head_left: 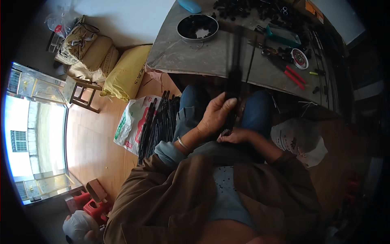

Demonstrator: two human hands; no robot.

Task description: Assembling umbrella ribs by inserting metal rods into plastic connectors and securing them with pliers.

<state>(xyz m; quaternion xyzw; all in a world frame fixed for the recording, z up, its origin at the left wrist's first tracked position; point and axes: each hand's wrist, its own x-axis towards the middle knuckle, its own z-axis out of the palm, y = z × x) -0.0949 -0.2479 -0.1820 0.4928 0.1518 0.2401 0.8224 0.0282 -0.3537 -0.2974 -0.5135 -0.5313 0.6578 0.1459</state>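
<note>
Between my knees stands a long black bundle [234, 81], like a folded umbrella frame; its upper end is smeared by motion over the table edge. My left hand [217, 112] is wrapped round its middle, the thumb lying across the front. At the lower end, a row of thin pale rib tips [226, 132] shows. My right hand [236, 136] is closed there, fingers curled against the tips; part of its grip is hidden. More long black bundles [160, 126] lie by my left knee, beside a white plastic sack [129, 126] with red and green print.
The grey table [174, 57] carries a bowl of small black parts [189, 26], loose black parts [231, 8], a teal tray [282, 36], red-handled pliers [295, 77] and a small white dish [300, 59]. A yellow sack [128, 71] and wooden stool [81, 95] stand left; a white bag [300, 140] lies right.
</note>
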